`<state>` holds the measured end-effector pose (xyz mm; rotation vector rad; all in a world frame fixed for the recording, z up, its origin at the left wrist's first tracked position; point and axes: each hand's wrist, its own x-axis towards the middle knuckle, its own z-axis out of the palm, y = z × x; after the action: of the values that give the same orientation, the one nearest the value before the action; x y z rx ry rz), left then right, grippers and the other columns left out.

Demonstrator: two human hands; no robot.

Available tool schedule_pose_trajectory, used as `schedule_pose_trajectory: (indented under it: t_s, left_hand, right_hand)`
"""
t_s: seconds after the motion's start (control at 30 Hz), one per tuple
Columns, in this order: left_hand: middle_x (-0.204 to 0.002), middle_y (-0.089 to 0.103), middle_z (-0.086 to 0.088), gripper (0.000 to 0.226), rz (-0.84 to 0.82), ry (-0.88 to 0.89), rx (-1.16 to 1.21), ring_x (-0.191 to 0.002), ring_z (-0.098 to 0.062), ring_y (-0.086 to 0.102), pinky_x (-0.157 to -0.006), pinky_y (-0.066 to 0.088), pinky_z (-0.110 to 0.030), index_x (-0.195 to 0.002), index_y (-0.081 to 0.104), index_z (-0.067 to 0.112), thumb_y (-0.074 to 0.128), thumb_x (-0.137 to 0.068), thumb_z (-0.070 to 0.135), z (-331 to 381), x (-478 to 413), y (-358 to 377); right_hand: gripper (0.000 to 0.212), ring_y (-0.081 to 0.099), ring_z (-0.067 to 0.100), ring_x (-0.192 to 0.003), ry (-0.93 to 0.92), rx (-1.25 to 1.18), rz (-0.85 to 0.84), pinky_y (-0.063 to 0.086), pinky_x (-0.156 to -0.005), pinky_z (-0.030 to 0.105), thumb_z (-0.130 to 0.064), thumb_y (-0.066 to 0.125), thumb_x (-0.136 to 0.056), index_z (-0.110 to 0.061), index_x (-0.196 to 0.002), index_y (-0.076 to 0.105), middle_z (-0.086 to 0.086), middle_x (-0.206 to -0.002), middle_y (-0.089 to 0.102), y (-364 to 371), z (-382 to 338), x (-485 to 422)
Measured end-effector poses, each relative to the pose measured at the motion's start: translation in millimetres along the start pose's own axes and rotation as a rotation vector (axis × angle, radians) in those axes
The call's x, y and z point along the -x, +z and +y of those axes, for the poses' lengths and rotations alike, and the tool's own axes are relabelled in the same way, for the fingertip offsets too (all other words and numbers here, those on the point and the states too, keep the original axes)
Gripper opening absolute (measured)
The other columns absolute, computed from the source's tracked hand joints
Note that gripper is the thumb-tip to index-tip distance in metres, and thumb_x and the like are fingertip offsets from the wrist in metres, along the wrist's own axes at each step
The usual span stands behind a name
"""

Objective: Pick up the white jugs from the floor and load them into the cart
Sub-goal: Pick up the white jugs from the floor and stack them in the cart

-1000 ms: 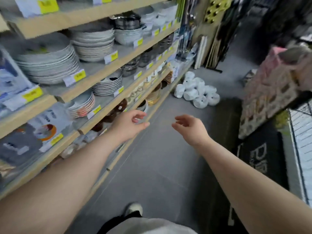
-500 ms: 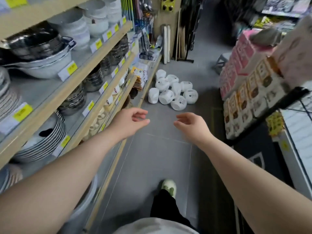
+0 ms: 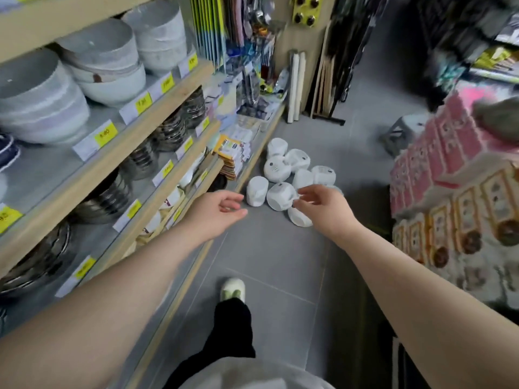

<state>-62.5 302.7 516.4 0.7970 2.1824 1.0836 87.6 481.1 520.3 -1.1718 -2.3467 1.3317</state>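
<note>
Several white jugs (image 3: 280, 195) lie tumbled in a heap on the grey floor beside the bottom shelf, most on their sides with labels showing. My left hand (image 3: 216, 210) reaches forward with loosely curled fingers and holds nothing, just left of the nearest jug (image 3: 257, 190). My right hand (image 3: 323, 206) is stretched out in front of the heap, fingers relaxed and empty, covering part of one jug. No cart is recognisable in view.
Wooden shelves (image 3: 157, 108) with bowls, steel pots and price tags run along the left. Pink boxed goods (image 3: 449, 175) are stacked on the right. A grey stool (image 3: 398, 133) and leaning boards (image 3: 323, 80) stand further down the aisle. My foot (image 3: 232, 290) steps on the floor tiles.
I have walked down the aisle, so the jug heap is much closer. Both hands have reached forward to the jugs, still empty.
</note>
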Motion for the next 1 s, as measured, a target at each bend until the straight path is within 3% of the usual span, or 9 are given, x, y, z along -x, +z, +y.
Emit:
schedule_pose_trajectory:
  t_s: [0.23, 0.43, 0.5, 0.6, 0.73, 0.83, 0.9, 0.93, 1.0]
  left_hand:
    - [-0.100, 0.067, 0.008, 0.032, -0.038, -0.020, -0.022, -0.099, -0.015, 0.064, -0.094, 0.049, -0.031, -0.116, 0.066, 0.022, 0.073, -0.085, 0.024, 17, -193, -7]
    - [-0.097, 0.069, 0.001, 0.029, -0.055, -0.076, 0.009, -0.099, -0.018, 0.065, -0.099, 0.048, -0.034, -0.114, 0.067, 0.014, 0.073, -0.085, 0.017, 40, -323, -3]
    - [-0.093, 0.068, 0.006, 0.026, -0.030, -0.106, 0.045, -0.100, -0.017, 0.065, -0.098, 0.048, -0.031, -0.111, 0.068, 0.016, 0.073, -0.085, 0.018, 41, -358, 5]
    - [-0.091, 0.068, 0.010, 0.024, 0.006, -0.160, 0.056, -0.098, -0.016, 0.065, -0.095, 0.047, -0.029, -0.109, 0.069, 0.019, 0.073, -0.085, 0.020, 30, -406, 25]
    - [-0.087, 0.067, 0.014, 0.019, 0.095, -0.292, 0.101, -0.086, -0.012, 0.062, -0.089, 0.049, -0.029, -0.101, 0.067, 0.025, 0.074, -0.084, 0.020, -9, -465, 62]
    - [-0.084, 0.066, 0.017, 0.018, 0.124, -0.383, 0.102, -0.085, -0.012, 0.063, -0.085, 0.048, -0.028, -0.096, 0.065, 0.031, 0.075, -0.083, 0.023, -49, -506, 93]
    - [-0.081, 0.066, 0.017, 0.017, 0.137, -0.419, 0.107, -0.080, -0.010, 0.062, -0.081, 0.047, -0.026, -0.095, 0.066, 0.031, 0.075, -0.083, 0.023, -82, -533, 113]
    - [-0.080, 0.066, 0.016, 0.017, 0.145, -0.444, 0.118, -0.078, -0.009, 0.061, -0.079, 0.047, -0.025, -0.094, 0.066, 0.032, 0.075, -0.083, 0.022, -102, -544, 125]
    - [-0.073, 0.067, 0.016, 0.021, 0.150, -0.471, 0.159, -0.075, -0.008, 0.060, -0.075, 0.047, -0.024, -0.092, 0.066, 0.034, 0.076, -0.082, 0.018, -146, -568, 152]
  right_hand:
    - [0.030, 0.061, 0.012, -0.097, 0.056, 0.005, -0.013, 0.051, -0.092, 0.033, -0.029, 0.066, -0.087, -0.022, -0.116, 0.063, -0.009, -0.102, 0.063, -12, -10, -184]
    - [0.032, 0.061, 0.006, -0.078, 0.077, 0.018, -0.043, 0.050, -0.054, 0.019, -0.027, 0.064, -0.089, -0.019, -0.119, 0.061, -0.004, -0.109, 0.061, -33, -8, -315]
    - [0.031, 0.058, 0.000, -0.075, 0.098, 0.011, -0.072, 0.045, -0.051, 0.010, -0.025, 0.064, -0.089, -0.018, -0.119, 0.061, -0.003, -0.109, 0.062, -35, 6, -358]
    - [0.031, 0.057, 0.002, -0.076, 0.129, 0.031, -0.134, 0.042, -0.053, 0.008, -0.023, 0.063, -0.090, -0.017, -0.121, 0.062, 0.000, -0.114, 0.063, -28, 35, -428]
    - [0.033, 0.052, 0.000, -0.069, 0.159, 0.099, -0.278, 0.037, -0.042, 0.004, -0.025, 0.061, -0.092, -0.014, -0.123, 0.060, -0.004, -0.107, 0.061, -3, 74, -516]
    - [0.032, 0.056, 0.008, -0.083, 0.164, 0.129, -0.374, 0.042, -0.058, 0.009, -0.024, 0.064, -0.090, -0.014, -0.120, 0.061, -0.006, -0.102, 0.061, 27, 113, -570]
    - [0.031, 0.058, 0.014, -0.093, 0.190, 0.133, -0.417, 0.052, -0.076, 0.027, -0.026, 0.066, -0.088, -0.016, -0.117, 0.061, -0.007, -0.099, 0.062, 54, 143, -601]
    - [0.032, 0.059, 0.015, -0.095, 0.203, 0.142, -0.436, 0.054, -0.081, 0.034, -0.027, 0.067, -0.088, -0.017, -0.117, 0.061, -0.006, -0.100, 0.062, 70, 159, -616]
    - [0.035, 0.059, 0.015, -0.097, 0.202, 0.166, -0.469, 0.054, -0.084, 0.036, -0.029, 0.067, -0.088, -0.018, -0.120, 0.060, -0.005, -0.105, 0.062, 104, 194, -644]
